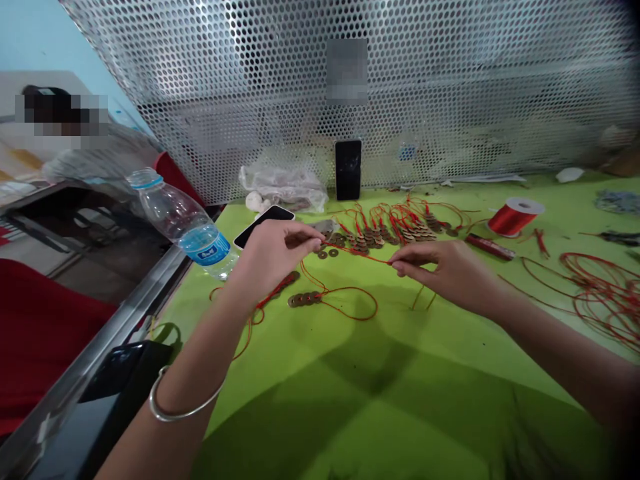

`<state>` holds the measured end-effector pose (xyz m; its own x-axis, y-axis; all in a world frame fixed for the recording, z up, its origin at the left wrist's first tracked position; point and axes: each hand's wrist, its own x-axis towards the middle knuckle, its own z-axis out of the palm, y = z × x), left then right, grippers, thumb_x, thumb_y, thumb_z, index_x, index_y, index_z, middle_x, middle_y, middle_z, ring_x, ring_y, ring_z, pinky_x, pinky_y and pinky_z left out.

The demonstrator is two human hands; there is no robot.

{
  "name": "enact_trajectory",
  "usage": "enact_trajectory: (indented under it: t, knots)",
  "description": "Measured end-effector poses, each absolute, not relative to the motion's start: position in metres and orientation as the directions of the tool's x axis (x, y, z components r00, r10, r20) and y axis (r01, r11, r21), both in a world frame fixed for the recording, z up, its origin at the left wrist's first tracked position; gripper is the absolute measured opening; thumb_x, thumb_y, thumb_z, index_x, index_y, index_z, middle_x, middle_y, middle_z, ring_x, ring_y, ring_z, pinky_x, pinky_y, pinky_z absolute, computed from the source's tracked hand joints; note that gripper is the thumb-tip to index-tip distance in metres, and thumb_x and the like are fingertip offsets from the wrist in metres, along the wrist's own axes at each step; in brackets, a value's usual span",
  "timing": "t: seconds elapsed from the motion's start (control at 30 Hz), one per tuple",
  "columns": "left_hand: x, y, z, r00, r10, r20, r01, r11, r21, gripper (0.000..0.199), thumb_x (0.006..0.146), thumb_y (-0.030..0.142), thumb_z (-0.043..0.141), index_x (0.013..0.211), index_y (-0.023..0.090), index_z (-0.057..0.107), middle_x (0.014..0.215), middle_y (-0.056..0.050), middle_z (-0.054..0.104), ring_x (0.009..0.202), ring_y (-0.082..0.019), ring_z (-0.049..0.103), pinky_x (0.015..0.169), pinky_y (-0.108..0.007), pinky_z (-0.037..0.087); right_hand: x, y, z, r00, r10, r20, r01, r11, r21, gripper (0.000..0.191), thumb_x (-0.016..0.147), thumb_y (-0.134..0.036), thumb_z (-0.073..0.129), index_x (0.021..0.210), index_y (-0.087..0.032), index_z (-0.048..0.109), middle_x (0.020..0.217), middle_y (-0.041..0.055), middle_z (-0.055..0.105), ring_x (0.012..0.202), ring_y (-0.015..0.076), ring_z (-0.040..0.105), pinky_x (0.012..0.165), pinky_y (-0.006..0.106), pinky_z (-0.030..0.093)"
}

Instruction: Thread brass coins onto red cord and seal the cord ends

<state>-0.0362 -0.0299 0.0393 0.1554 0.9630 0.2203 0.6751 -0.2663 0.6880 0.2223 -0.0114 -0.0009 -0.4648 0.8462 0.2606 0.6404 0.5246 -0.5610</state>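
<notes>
A red cord is stretched between my two hands above the green tabletop. My left hand, closed in a pinch, holds its left end. The fingertips of my right hand are pinched on the other end. Below the left hand lies a row of round coins strung on red cord, with a loop spreading to the right. A second coin string is partly hidden by my left wrist. Loose coins with centre holes lie just beyond the taut cord.
Several finished-looking coin strings lie along the back. A red thread spool and tangled red cord are at right. A leaning water bottle stands left, near a phone. Another phone leans upright against the perforated metal panel.
</notes>
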Motion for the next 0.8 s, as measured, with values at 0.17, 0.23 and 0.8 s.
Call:
enact_trajectory:
  t: [0.17,0.23,0.8]
  knots:
    - [-0.011,-0.042,0.039,0.248,0.961,0.124,0.654,-0.260,0.710,0.017,0.075,0.024,0.065,0.090,0.019,0.072,0.078,-0.001,0.074,0.066,-0.017,0.067,0.060,-0.025,0.052,0.200,-0.022,-0.002,-0.509,0.812,0.286,0.505,0.550,-0.665,0.011,0.081,-0.027,0.059,0.083,-0.022,0.069,0.080,-0.0011,0.072,0.071,0.0144,0.066,0.067,0.025,0.051]
    - [0.000,-0.046,0.035,0.301,0.950,0.082,0.641,-0.266,0.720,0.018,0.075,0.018,0.063,0.090,0.019,0.072,0.078,0.000,0.074,0.068,-0.017,0.067,0.060,-0.025,0.053,0.192,-0.027,-0.005,-0.504,0.814,0.291,0.452,0.535,-0.714,0.009,0.080,-0.025,0.059,0.084,-0.021,0.067,0.082,0.0000,0.071,0.073,0.0151,0.066,0.068,0.026,0.051]
    - [-0.026,-0.038,0.047,0.293,0.956,0.013,0.637,-0.206,0.743,0.022,0.079,0.026,0.058,0.097,0.021,0.070,0.075,-0.002,0.071,0.050,-0.012,0.061,0.050,-0.022,0.049,0.203,-0.009,-0.018,-0.476,0.856,0.203,0.437,0.430,-0.790,0.018,0.080,-0.034,0.060,0.091,-0.021,0.068,0.083,0.0021,0.072,0.075,0.0175,0.067,0.071,0.030,0.054]
